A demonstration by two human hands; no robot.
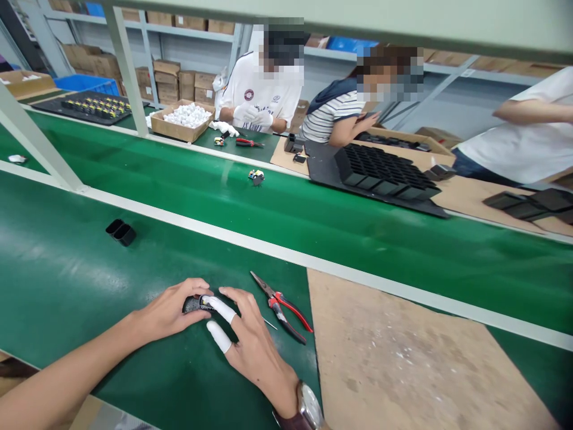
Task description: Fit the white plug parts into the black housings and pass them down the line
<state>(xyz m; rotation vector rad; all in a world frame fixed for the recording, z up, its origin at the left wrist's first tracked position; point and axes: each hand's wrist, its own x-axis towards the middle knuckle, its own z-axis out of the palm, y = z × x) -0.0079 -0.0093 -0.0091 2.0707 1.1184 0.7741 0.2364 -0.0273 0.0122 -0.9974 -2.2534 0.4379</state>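
My left hand (pixel 172 307) grips a small black plastic case (pixel 191 304) between thumb and fingers, a little above the green bench. Some light and yellow parts show at the case's right end; my fingers cover much of it. My right hand (pixel 250 334) wears white finger cots on thumb and index finger. Its index fingertip touches the right end of the case, while the thumb stays apart and the fingers are spread. To the right of this hand lie long-nose pliers (pixel 282 307) with red and black handles, jaws slightly apart. A thin metal rod (pixel 270 323) lies beside them, partly hidden by my hand.
Two black cases (pixel 120 232) stand on the bench at left. A cardboard sheet (pixel 403 352) lies at right. Beyond a white rail runs a green conveyor belt (pixel 277 209) carrying a small circuit board (pixel 256 177). Several people sit opposite, near black cases (pixel 385 170) and a box (pixel 174 128).
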